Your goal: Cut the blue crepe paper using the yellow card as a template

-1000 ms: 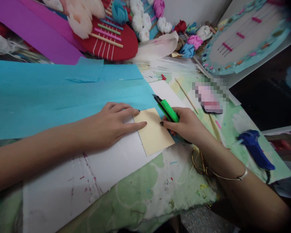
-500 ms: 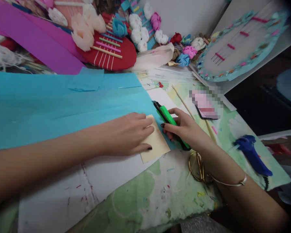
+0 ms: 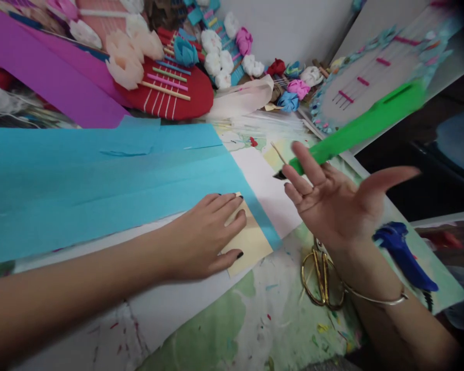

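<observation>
My left hand (image 3: 204, 239) lies flat, fingers apart, pressing a cream card (image 3: 251, 245) onto the right end of a blue crepe paper sheet (image 3: 150, 175). White paper (image 3: 270, 190) lies beneath. My right hand (image 3: 328, 201) is raised off the table, palm up and thumb stretched out. A green utility knife (image 3: 363, 123) lies across the backs of its fingers, apparently caught between them, with its dark tip pointing left. Gold-handled scissors (image 3: 320, 278) rest on the table under my right wrist, partly hidden.
A blue glue gun (image 3: 406, 255) lies at the right edge. Along the back are a red oval board with sticks and strings (image 3: 170, 93), paper flowers (image 3: 216, 59) and a purple paper strip (image 3: 58, 72). A decorated oval board (image 3: 375, 77) leans at the back right.
My right hand has lifted off the table and turned palm up, swinging the utility knife out to the right. My left hand stays on the card with its fingers spread a little more.
</observation>
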`<action>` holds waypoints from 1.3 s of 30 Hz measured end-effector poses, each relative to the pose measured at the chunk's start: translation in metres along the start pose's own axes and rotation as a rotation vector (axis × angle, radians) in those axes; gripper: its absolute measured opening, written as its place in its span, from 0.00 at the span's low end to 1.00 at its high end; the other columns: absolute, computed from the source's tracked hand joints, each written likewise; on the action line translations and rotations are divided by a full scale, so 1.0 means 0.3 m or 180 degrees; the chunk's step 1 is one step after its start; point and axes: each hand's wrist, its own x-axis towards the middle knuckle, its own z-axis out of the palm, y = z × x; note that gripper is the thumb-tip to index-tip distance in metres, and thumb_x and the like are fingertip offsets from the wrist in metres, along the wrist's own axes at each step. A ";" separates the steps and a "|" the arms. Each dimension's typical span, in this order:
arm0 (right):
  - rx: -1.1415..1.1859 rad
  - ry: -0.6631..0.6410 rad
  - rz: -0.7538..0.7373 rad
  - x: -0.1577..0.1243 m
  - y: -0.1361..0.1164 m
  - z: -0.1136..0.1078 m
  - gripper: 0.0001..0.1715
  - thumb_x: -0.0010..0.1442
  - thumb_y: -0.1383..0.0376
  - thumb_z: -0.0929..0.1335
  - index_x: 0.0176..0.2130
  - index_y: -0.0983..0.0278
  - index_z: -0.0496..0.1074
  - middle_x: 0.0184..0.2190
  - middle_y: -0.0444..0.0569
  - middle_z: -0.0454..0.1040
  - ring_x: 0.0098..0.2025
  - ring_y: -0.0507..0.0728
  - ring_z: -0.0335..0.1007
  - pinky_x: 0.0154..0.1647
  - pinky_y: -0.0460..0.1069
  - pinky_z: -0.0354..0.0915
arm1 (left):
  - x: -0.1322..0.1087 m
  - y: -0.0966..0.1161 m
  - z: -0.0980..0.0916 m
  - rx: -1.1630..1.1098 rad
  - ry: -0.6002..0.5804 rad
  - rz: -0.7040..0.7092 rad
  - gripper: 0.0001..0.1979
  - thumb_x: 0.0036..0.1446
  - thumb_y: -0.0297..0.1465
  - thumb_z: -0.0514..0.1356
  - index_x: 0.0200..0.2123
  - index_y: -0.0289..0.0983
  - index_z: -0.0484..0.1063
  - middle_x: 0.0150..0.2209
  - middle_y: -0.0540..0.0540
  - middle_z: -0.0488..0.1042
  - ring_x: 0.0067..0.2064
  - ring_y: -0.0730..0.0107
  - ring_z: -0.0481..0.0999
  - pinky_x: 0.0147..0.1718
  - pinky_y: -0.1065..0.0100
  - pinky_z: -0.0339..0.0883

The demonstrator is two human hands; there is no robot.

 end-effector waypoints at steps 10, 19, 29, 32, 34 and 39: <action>-0.0652 -0.0076 -0.0206 0.031 0.122 0.043 0.16 0.63 0.57 0.64 0.47 0.61 0.68 0.24 0.42 0.71 0.21 0.50 0.62 0.22 0.46 0.59 | 0.003 0.003 -0.002 -0.0112 0.0002 -0.0023 0.28 0.63 0.45 0.52 0.55 0.26 0.65 0.62 0.21 0.58 0.63 0.33 0.59 0.57 0.42 0.57; -0.1068 -0.0560 -0.0448 0.011 0.137 0.045 0.15 0.61 0.64 0.67 0.49 0.62 0.70 0.35 0.48 0.79 0.36 0.56 0.79 0.39 0.51 0.73 | 0.001 0.000 0.004 -0.0230 0.0101 -0.0057 0.29 0.63 0.45 0.52 0.56 0.27 0.65 0.62 0.23 0.59 0.64 0.36 0.59 0.58 0.43 0.57; -0.2320 -0.0605 -0.0866 -0.013 0.127 0.039 0.19 0.56 0.72 0.68 0.47 0.58 0.71 0.39 0.45 0.80 0.34 0.54 0.77 0.35 0.49 0.72 | -0.003 -0.001 0.016 -0.0307 0.0182 -0.0159 0.30 0.61 0.48 0.53 0.56 0.29 0.65 0.63 0.26 0.60 0.64 0.39 0.60 0.59 0.45 0.57; -0.2404 -0.0557 -0.0864 -0.011 0.136 0.037 0.20 0.56 0.72 0.68 0.48 0.56 0.71 0.41 0.44 0.80 0.35 0.54 0.77 0.36 0.49 0.72 | -0.005 -0.002 0.018 -0.0350 0.0169 -0.0188 0.31 0.61 0.48 0.53 0.57 0.30 0.65 0.63 0.27 0.60 0.65 0.41 0.58 0.60 0.45 0.57; -0.2435 -0.0536 -0.0863 -0.009 0.141 0.037 0.20 0.56 0.72 0.68 0.47 0.55 0.71 0.41 0.44 0.80 0.36 0.54 0.78 0.36 0.48 0.72 | -0.006 -0.002 0.017 -0.0349 0.0137 -0.0190 0.31 0.62 0.48 0.52 0.58 0.29 0.64 0.64 0.27 0.59 0.65 0.41 0.58 0.60 0.45 0.57; -0.2442 -0.0605 -0.0982 -0.007 0.141 0.036 0.19 0.57 0.70 0.68 0.47 0.55 0.70 0.40 0.43 0.80 0.37 0.53 0.78 0.37 0.47 0.71 | -0.007 -0.001 0.007 -0.0358 0.0117 -0.0159 0.30 0.63 0.47 0.51 0.57 0.30 0.65 0.63 0.28 0.60 0.65 0.42 0.59 0.59 0.46 0.59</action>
